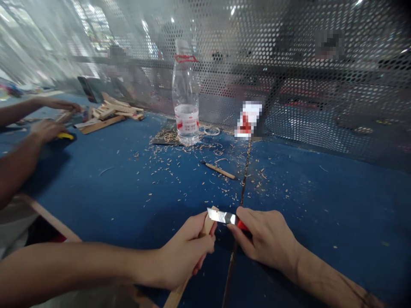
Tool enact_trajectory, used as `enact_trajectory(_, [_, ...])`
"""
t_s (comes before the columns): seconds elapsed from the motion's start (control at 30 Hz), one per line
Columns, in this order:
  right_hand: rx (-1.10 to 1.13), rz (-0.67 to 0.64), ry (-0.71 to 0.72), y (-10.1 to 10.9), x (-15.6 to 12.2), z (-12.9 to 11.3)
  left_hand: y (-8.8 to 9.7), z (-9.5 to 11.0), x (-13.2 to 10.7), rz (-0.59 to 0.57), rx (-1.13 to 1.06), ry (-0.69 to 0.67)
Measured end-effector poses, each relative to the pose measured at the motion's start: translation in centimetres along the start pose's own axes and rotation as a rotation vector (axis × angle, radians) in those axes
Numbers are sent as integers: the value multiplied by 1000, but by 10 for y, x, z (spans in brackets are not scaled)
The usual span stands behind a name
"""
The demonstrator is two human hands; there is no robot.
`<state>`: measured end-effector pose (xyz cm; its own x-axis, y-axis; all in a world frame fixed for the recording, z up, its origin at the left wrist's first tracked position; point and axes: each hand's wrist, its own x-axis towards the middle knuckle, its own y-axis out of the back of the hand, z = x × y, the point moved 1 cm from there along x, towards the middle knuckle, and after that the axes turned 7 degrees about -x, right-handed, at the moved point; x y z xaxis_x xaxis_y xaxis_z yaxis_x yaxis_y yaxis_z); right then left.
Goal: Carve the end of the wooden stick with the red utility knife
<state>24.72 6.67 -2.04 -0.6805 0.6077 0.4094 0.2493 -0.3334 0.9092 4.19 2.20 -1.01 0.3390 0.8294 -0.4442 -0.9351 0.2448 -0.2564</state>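
A red utility knife (224, 218) touches a pale wooden stick (208, 225).

A craft workshop — blue workbench (305, 201), wood shavings (165, 137), perforated metal screen (321, 115).

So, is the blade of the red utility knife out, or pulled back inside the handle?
Out: the steel blade sticks out from the red handle, which the right hand holds.
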Motion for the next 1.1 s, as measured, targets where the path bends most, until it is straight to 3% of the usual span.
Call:
enact_trajectory(0.2, [-38, 20, -266, -8, 6, 34, 2, 2, -1, 35, 7, -5])
enact_trajectory(0.27, [-2, 14, -282, -5, 7, 37, 0, 6, -1, 22, 23, 5])
enact_trajectory(0.43, [201, -70, -167, 8, 5, 7, -6, 14, -1, 8, 71, -37])
enact_trajectory(0.6, [274, -161, -116, 14, 2, -15, -4, 9, -1, -27, 119, -57])
enact_trajectory(0.77, [256, -188, -102, 14, 5, -12, 0, 3, 2, -18, 114, -70])
enact_trajectory(1.1, [107, -83, -10, 8, 6, 2, 5, -2, 5, -50, 46, -27])
